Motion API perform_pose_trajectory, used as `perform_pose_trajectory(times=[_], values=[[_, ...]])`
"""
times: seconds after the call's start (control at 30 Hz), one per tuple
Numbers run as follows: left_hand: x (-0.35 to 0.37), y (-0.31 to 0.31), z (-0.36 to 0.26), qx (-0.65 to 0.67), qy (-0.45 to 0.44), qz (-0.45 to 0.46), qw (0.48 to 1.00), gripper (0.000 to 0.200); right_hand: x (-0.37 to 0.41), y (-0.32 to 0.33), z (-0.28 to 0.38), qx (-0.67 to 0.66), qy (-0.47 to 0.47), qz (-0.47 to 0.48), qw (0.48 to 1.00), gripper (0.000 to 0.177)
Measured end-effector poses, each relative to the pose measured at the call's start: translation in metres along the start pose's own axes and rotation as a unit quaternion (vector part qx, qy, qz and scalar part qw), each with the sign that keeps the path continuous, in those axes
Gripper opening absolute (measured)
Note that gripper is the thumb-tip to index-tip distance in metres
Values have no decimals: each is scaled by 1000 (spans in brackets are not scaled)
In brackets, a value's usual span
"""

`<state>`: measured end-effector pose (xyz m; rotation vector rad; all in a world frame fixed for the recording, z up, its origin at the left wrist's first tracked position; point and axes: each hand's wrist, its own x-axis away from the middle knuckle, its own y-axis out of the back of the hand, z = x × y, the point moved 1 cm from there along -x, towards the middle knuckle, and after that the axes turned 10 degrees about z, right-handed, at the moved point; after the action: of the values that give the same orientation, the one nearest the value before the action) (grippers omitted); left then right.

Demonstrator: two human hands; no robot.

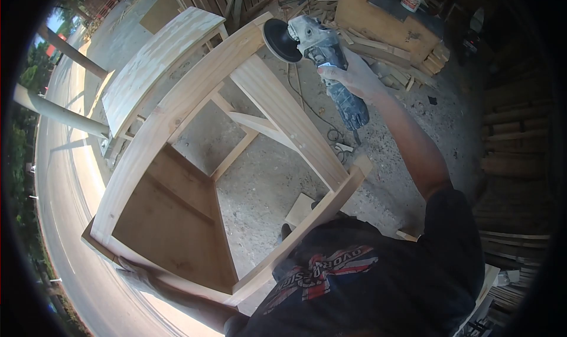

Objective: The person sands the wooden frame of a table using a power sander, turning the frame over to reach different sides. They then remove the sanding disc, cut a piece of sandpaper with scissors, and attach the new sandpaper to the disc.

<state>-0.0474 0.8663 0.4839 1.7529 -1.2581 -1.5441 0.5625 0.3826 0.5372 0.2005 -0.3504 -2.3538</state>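
Observation:
My right hand (358,78) is wrapped round the body of a dusty angle grinder (331,56). The tool's round black disc (281,40) is right at the far end of the top rail of a pale wooden frame (177,103). At the near left, my left hand (131,270) grips the frame's corner, its fingers partly hidden in shadow. A brown panel (168,207) fills one side of the frame, and a wide slat (289,121) crosses the open part.
A pale wooden tabletop (165,56) stands beyond the frame. The grinder's cord (331,130) trails over the dusty floor. Wood offcuts (390,59) lie by a wooden box (378,21) with a white tub (410,0). Stacked boards (514,154) line the right; a road (71,219) runs along the left.

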Motion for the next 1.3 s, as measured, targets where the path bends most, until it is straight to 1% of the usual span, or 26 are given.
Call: perform_pose_trajectory(times=[0.03, 0.1, 0.13, 0.17, 0.2, 0.23, 0.27, 0.3, 0.37, 0.4, 0.43, 0.47, 0.57, 0.63, 0.67, 0.7, 0.77, 0.83, 0.9, 0.93, 0.97, 1.07, 1.17, 1.23, 1.27, 1.3], values=[[-2, -1, 3, -4, -9, -9, 1000, 59, -8, 0, 8, -3, -1, -2, 1000, 70], [-5, -1, 2, -12, -21, -16, 1000, 59, -25, 6, 30, 50, -54, 0, 997, 64], [-2, 1, -1, -16, -33, -32, 999, 63, -28, 10, 37, 19, -82, 20, 996, 65], [-1, 2, -4, -20, -42, -48, 998, 68, -26, 8, 34, 18, -82, 21, 996, 65], [-3, 2, -3, -21, -39, -48, 998, 68, -23, 8, 29, 44, -44, 1, 998, 65], [-6, 2, 1, -20, -10, -7, 1000, 67, -17, 9, 22, 69, -3, -19, 997, 66], [-5, 1, 5, -18, 19, 33, 999, 67, -10, 13, 8, 43, -35, 28, 998, 68], [0, 8, -3, -20, 24, 30, 999, 67, 2, 11, 0, 44, -31, 32, 998, 68], [5, 23, -32, -17, 88, 82, 993, 65, 28, 1, -10, 5, -4, 11, 1000, 72], [3, 18, -27, 8, 86, 74, 994, 68, 32, -4, -18, 2, 1, 12, 1000, 72], [0, 13, -23, 7, 86, 70, 994, 68, 35, -9, -29, 113, 30, -49, 992, 71], [-2, 9, -19, -3, 83, 67, 994, 68, 35, -11, -35, 221, 61, -110, 967, 71], [-1, 10, -21, -4, 97, 51, 994, 70, 24, -21, -46, 178, 64, -112, 976, 71], [-6, 3, -9, 7, 58, 42, 997, 72, 14, -28, -50, 167, 91, -123, 974, 69], [-9, 2, -4, 0, 90, 80, 993, 74, 7, -32, -51, 162, 114, -136, 971, 67], [-3, 14, -21, -3, 109, 95, 990, 75, 1, -35, -53, 155, 120, -130, 972, 67], [-10, -4, 4, -27, 72, 53, 996, 75, -9, -37, -56, 170, 108, -108, 974, 66], [-10, 0, -3, -25, 80, 47, 995, 74, -7, -41, -49, 177, 113, -109, 972, 66], [-8, 9, -13, -11, 93, 104, 990, 73, -10, -42, -48, 187, 117, -113, 969, 67], [-9, 5, -9, -8, 64, 71, 995, 73, -11, -40, -53, 184, 104, -113, 971, 67], [-8, 7, -5, -13, 65, 72, 995, 73, -11, -38, -59, 181, 88, -113, 973, 68], [-3, 21, -30, -15, 95, 104, 990, 80, -3, -20, -63, 195, 67, -132, 970, 71], [2, 33, -48, -1, 91, 108, 990, 82, 17, 5, -58, 206, 44, -130, 969, 71], [0, 36, -51, 7, 101, 125, 987, 83, 32, 19, -55, 253, 101, -75, 959, 72], [-1, 35, -49, 14, 104, 141, 984, 84, 44, 23, -49, 258, 105, -37, 960, 72], [-5, 27, -41, 8, 110, 145, 983, 84, 56, 25, -37, 258, 102, -28, 960, 72]])
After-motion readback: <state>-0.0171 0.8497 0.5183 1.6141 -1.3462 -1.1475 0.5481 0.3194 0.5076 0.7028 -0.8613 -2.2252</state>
